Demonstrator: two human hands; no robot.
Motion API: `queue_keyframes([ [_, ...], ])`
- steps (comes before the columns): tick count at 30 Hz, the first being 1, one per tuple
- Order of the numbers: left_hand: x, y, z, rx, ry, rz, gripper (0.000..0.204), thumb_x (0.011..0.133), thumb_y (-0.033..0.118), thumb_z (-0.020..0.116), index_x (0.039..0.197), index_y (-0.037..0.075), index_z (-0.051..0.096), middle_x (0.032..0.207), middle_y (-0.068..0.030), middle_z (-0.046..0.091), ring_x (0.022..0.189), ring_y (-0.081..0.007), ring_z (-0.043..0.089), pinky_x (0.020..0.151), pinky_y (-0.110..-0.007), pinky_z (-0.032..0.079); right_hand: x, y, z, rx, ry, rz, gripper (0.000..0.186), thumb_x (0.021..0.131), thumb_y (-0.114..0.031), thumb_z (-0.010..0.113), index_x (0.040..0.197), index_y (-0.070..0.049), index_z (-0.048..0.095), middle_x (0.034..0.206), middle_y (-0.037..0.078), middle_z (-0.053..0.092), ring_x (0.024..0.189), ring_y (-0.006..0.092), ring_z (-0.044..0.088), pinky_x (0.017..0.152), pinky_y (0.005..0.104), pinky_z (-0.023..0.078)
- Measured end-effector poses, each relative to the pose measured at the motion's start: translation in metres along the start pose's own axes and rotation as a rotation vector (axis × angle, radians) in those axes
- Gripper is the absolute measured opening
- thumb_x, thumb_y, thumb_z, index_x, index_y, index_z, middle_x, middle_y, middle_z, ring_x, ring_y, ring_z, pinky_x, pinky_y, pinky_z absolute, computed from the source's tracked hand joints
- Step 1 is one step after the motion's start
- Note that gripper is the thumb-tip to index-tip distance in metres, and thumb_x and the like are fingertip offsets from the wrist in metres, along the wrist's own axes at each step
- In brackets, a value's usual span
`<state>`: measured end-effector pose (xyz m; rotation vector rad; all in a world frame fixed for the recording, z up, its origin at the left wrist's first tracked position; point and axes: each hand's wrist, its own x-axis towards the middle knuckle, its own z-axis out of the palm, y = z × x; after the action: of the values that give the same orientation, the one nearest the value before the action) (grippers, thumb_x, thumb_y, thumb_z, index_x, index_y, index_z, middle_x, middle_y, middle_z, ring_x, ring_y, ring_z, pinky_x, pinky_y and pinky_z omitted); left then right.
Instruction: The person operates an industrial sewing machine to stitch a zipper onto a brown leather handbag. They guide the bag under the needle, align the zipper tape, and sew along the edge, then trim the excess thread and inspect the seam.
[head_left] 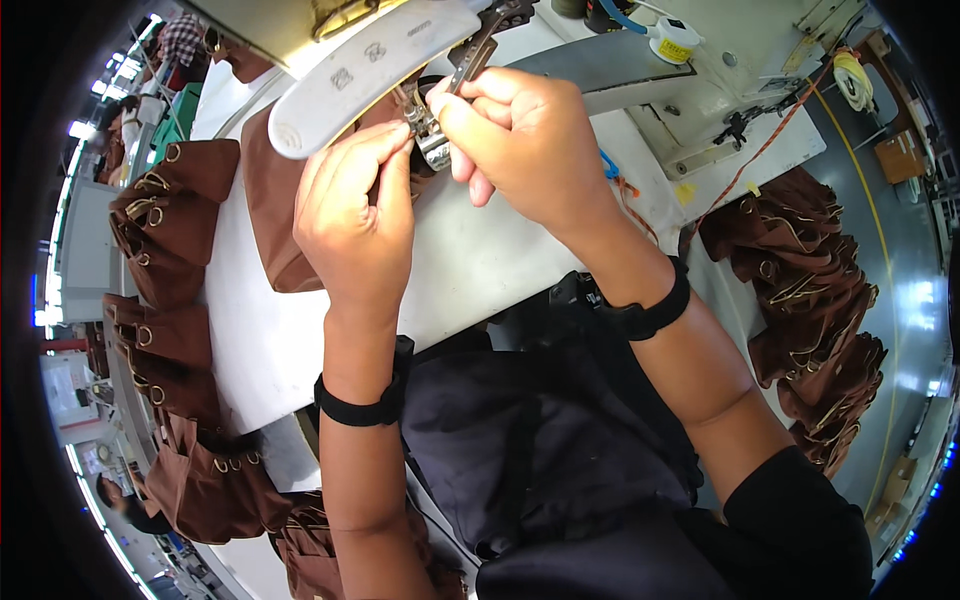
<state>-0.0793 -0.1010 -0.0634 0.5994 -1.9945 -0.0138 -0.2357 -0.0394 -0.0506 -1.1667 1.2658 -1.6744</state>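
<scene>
Mostly smooth, brown fabric (277,225); shiny, silvery mechanism (436,152)

Left hand (352,210) and right hand (530,140) flank silver part (434,150).

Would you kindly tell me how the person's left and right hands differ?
The left hand points mostly upward; the right hand angles toward the upper left. The left hand sits lower in view than the right hand. Both are bare and near a silvery metal part.

Sewing workshop floor, looks like: machine (680,122) on bench (480,270), brown fabric heaps (165,350) both sides, yellow-lined floor (910,265) behind me.
</scene>
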Motion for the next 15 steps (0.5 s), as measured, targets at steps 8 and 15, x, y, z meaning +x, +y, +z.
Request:
queue_keyframes([
  [8, -0.004, -0.002, -0.005, -0.053, -0.048, -0.035, 0.016, 0.086, -0.003, 0.075, 0.102, 0.001, 0.077, 0.102, -0.0121, 0.078, 0.092, -0.0262, 0.072, 0.085, -0.035, 0.056, -0.018, 0.01, 0.001, 0.068, 0.066, -0.067, 0.025, 0.104, -0.017, 0.064, 0.113, 0.006, 0.068, 0.08, 0.008, 0.07, 0.064, 0.0081, 0.064, 0.06, 0.023, 0.051],
  [15, 0.04, -0.027, -0.055, -0.251, -0.606, -0.13, 0.029, 0.104, 0.009, 0.059, 0.129, -0.001, 0.07, 0.13, -0.016, 0.071, 0.123, -0.0244, 0.065, 0.108, -0.035, 0.046, -0.063, 0.061, 0.037, -0.251, 0.066, -0.285, 0.042, 0.104, -0.019, 0.064, 0.134, 0.009, 0.058, 0.13, 0.021, 0.064, 0.124, 0.0299, 0.062, 0.108, 0.0376, 0.047],
])
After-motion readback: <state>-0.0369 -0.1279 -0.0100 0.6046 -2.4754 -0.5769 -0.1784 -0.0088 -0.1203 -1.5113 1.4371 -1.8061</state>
